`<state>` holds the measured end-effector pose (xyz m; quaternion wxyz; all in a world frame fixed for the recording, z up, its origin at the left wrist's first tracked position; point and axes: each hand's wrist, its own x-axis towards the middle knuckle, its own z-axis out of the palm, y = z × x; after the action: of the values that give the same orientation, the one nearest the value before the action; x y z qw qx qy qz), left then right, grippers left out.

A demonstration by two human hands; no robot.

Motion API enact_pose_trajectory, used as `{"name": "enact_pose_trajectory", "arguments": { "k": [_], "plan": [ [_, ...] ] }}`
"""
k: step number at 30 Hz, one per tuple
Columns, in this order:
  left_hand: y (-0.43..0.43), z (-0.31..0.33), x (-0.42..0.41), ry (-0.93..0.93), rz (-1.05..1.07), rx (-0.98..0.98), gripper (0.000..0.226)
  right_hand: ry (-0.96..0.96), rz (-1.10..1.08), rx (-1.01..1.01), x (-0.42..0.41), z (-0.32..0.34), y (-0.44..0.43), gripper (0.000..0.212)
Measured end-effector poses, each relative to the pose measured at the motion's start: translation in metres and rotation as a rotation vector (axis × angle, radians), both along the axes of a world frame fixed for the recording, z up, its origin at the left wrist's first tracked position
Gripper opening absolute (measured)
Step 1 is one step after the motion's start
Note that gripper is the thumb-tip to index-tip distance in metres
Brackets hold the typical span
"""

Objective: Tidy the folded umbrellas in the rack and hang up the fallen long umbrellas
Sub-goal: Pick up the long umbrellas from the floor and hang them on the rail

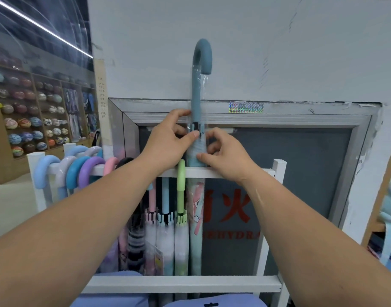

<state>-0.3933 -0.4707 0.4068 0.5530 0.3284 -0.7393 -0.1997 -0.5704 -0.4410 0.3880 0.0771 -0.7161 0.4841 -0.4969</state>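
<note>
The left hand [168, 138] was curled round the teal umbrella [195, 96] at the collar where the handle met the canopy, with the thumb across the front. Just below it, the right hand [225, 156] pinched the rolled canopy between thumb and fingers. The two hands were close together, both clamped on the same umbrella, above the rack's top rail [234, 173].

The teal umbrella stood upright, its hooked handle pointing up against the wall [278, 52] and wrapped in clear film. Its canopy ran down behind the top rail, near the middle, and on toward the lower rail [190, 283].

Just left of it a green umbrella [180, 173] hung by its hook over the top rail, with more pale ones beside it. Toward the rail's left end a row of hooks [74, 171] in blue, lilac, purple and pink sat over the rail, touching one another.

Behind the rack was a grey metal-framed panel [301, 162] with red lettering, and a shiny sticker [245, 107] on its top edge. Far left, shelves [30, 111] held many balls.
</note>
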Motion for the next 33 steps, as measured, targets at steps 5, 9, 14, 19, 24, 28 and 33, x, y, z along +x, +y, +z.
{"name": "enact_pose_trajectory", "arguments": {
  "k": [5, 9, 14, 19, 24, 28, 33],
  "plan": [
    [0.002, 0.002, -0.001, -0.082, 0.029, 0.03, 0.049, 0.068, -0.052, 0.027, 0.002, 0.0, 0.002, 0.028],
    [-0.003, 0.002, -0.001, -0.139, 0.014, 0.063, 0.051, -0.015, -0.041, 0.145, 0.002, 0.012, 0.01, 0.005],
    [-0.006, 0.004, 0.002, -0.138, -0.058, 0.111, 0.046, -0.37, -0.036, -0.044, -0.003, 0.065, 0.034, 0.01],
    [-0.005, 0.005, 0.002, -0.153, -0.103, 0.135, 0.046, -0.169, 0.109, -0.018, -0.004, 0.118, 0.049, 0.046],
    [-0.002, 0.005, 0.003, -0.192, -0.082, 0.132, 0.047, 0.003, 0.166, 0.132, 0.001, 0.139, 0.047, 0.055],
    [0.006, 0.006, 0.003, -0.3, -0.008, 0.104, 0.047, -0.009, 0.237, 0.207, -0.003, 0.136, 0.046, 0.055],
    [0.013, 0.006, 0.002, -0.447, 0.022, 0.131, 0.042, -0.052, 0.282, 0.229, -0.006, 0.121, 0.049, 0.055]
  ]
}}
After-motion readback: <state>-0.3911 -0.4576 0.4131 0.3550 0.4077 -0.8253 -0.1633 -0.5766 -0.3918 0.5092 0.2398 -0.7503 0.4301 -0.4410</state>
